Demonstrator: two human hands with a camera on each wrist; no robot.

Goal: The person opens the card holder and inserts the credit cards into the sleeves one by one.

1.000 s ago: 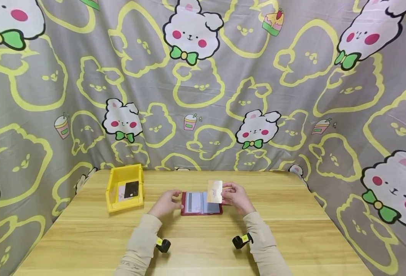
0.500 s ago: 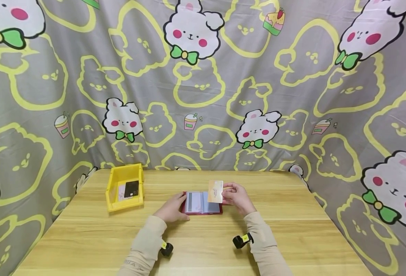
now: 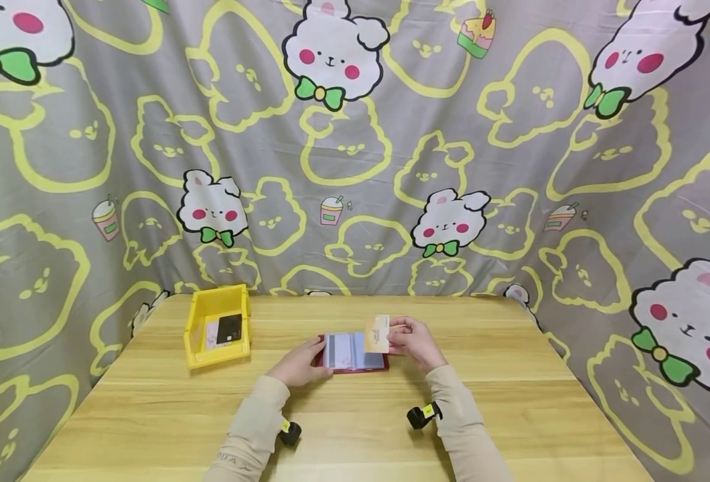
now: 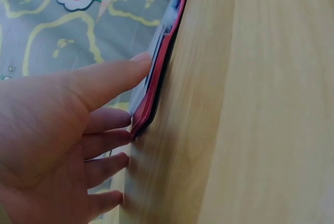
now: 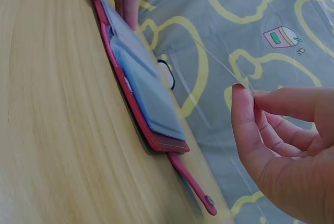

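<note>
A red card holder (image 3: 341, 353) lies spread open on the wooden table, its clear plastic sleeves facing up and a card visible in the left one. My left hand (image 3: 298, 363) rests at its left side. In the left wrist view the thumb (image 4: 117, 78) lies over the top sleeve, while nearly straight fingers touch the edge. Above the right page, my right hand (image 3: 414, 343) pinches an orange and white card (image 3: 376, 335) by its right edge, between thumb and forefinger. That card appears edge-on as a thin line in the right wrist view, apart from the holder's sleeves (image 5: 146, 96).
A yellow bin (image 3: 201, 358) stands at the back left with a black card (image 3: 230, 329) and a paler card inside. The holder's red snap strap (image 5: 193, 185) sticks out at its right end. A patterned curtain (image 3: 355, 201) hangs behind the table.
My left hand has shifted right and slightly nearer, onto the card holder's left edge, with the thumb at its front corner. The right hand keeps the card in nearly the same place.
</note>
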